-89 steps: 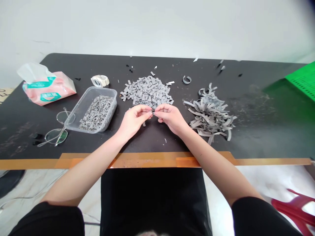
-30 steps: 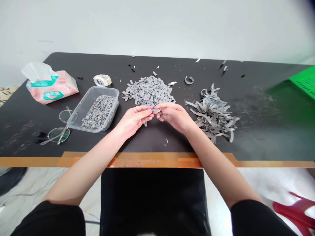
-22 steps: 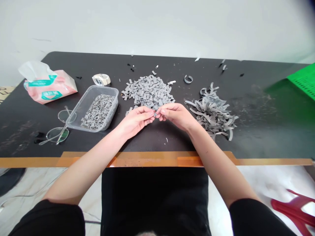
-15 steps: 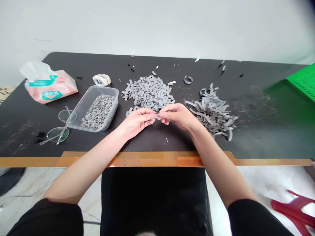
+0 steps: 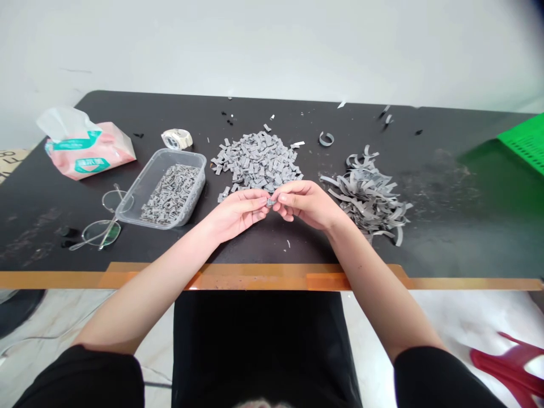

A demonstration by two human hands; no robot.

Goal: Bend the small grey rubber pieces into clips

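Between the fingertips of both hands is a small grey piece [image 5: 270,202], mostly covered by the fingers. My left hand [image 5: 241,214] is closed in a pinch on its left side. My right hand [image 5: 306,203] pinches it from the right, thumb against forefinger. Just beyond the hands lies a heap of small flat grey pieces [image 5: 260,158]. To the left, a clear plastic tub [image 5: 193,201] holds many small grey parts [image 5: 170,192]. On the right, next to my right forearm, lies a tangled pile of grey strips [image 5: 369,195].
A tissue pack [image 5: 91,147], a white tape roll [image 5: 177,139] and eyeglasses [image 5: 102,231] lie at the left. One curled strip [image 5: 326,140] rests behind the strip pile. A green basket [image 5: 525,141] stands at the far right. Orange tape [image 5: 255,276] runs along the table's front edge.
Both hands stay together over the same spot, and the small piece between the fingertips looks slightly turned, with less of it showing. The whole view has shifted slightly.
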